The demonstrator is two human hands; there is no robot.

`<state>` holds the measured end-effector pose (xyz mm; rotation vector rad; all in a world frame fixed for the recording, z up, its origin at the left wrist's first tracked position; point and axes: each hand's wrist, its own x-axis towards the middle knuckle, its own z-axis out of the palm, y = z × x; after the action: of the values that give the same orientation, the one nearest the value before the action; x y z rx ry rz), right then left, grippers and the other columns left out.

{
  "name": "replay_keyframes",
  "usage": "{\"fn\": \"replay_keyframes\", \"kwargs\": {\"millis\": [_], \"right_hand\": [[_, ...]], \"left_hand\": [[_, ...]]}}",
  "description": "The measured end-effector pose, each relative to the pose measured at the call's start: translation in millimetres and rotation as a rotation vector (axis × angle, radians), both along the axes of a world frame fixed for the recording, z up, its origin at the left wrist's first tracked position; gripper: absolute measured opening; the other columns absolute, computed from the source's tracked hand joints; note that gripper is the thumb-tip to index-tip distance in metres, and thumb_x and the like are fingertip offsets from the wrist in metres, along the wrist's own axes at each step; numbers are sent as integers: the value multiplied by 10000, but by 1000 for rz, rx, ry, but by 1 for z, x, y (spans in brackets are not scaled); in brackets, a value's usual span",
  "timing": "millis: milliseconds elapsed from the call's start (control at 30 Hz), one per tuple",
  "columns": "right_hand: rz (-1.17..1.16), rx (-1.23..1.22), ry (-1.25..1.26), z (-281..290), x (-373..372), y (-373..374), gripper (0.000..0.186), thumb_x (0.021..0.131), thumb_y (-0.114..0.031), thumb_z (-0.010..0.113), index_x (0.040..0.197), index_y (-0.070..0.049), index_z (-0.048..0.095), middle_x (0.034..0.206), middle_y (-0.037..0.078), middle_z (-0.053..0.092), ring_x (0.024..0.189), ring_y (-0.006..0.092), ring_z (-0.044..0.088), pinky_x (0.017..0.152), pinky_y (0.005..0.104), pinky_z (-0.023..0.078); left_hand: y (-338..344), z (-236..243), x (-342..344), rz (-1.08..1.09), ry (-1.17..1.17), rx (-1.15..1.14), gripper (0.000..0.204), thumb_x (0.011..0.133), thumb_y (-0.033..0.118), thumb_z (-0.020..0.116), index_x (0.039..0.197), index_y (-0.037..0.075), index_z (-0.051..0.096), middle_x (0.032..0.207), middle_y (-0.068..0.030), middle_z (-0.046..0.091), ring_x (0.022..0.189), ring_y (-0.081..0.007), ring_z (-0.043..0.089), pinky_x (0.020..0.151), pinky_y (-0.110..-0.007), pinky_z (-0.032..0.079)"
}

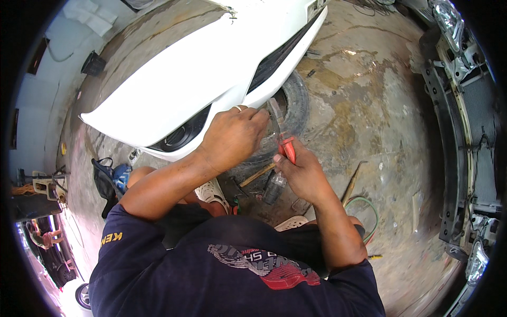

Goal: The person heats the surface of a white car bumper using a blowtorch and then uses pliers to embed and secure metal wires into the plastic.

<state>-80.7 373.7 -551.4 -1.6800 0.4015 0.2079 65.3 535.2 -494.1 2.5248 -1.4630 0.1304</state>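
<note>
A white car bumper [190,74] with dark grille openings lies in front of me, its near edge close to my hands. My left hand [237,132], with a ring on one finger, is closed beside that edge; whatever its curled fingers hold is hidden. In my right hand [301,171] is a red-handled tool [287,148], gripped by the handle. Its long, flat metal head points up and away, just right of my left fingers. Behind the tool a black tyre [298,103] lies partly under the bumper.
On the stained concrete are a wooden-handled tool [256,175], a dark cylindrical object [274,188], a brass-coloured rod [351,185] and a green hose [376,219]. A car front with a radiator [472,137] stands at right. At far left sits a black bucket [94,63].
</note>
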Motion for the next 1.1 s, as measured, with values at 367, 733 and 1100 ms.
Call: {"fn": "replay_keyframes", "kwargs": {"millis": [367, 733, 1100], "right_hand": [[-67, -9, 70, -15, 18, 16, 363, 1026, -326, 732, 1181, 1, 695, 980, 228, 733, 942, 353, 710, 864, 442, 540], [48, 160, -30, -33, 6, 11, 342, 1051, -152, 679, 1360, -21, 617, 1116, 99, 726, 896, 186, 655, 770, 339, 529], [39, -70, -56, 1, 0, 11, 491, 1026, -223, 690, 1439, 12, 566, 1167, 331, 708, 1156, 501, 679, 986, 492, 530]], "left_hand": [[4, -2, -1, -62, -66, 23, 182, 915, 104, 744, 1075, 20, 717, 849, -140, 717, 788, -331, 726, 698, -454, 585], [20, -8, 29, 25, -135, -119, 127, 958, 135, 723, 1034, 37, 752, 825, -136, 740, 733, -347, 724, 683, -455, 597], [19, 2, 18, 26, -55, -170, 90, 940, 62, 753, 1010, 15, 784, 850, -150, 767, 755, -331, 746, 707, -426, 602]]}}
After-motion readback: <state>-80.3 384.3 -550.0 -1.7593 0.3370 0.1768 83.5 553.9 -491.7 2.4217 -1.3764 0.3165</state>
